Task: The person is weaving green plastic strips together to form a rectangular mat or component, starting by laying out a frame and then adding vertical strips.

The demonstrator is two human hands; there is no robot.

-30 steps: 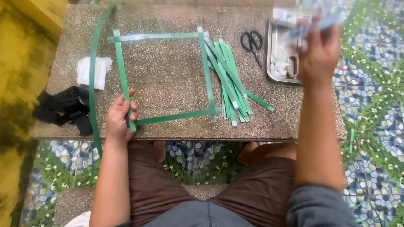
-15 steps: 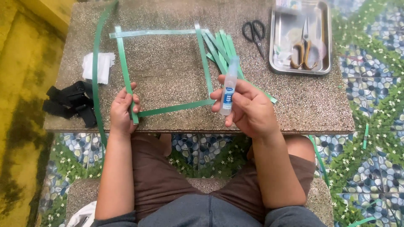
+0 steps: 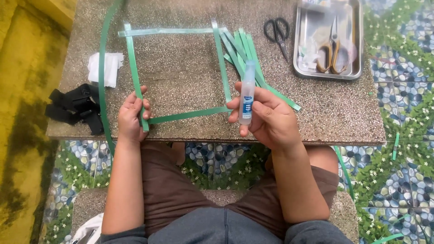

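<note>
Over the table edge, right hand (image 3: 271, 119) fingers grasp glue bottle (image 3: 247, 94) upright, cap pointing away.

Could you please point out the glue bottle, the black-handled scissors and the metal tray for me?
glue bottle (image 3: 247, 97): head view, on the clear middle of its body.
black-handled scissors (image 3: 276, 30): head view, on the handle loops.
metal tray (image 3: 327, 74): head view, on its near rim.

An outdoor home patio or courtyard: a speckled stone worktop (image 3: 190, 77) and matching stone bench (image 3: 217, 199) stand on a pebble-patterned tiled floor (image 3: 402, 158).
</note>
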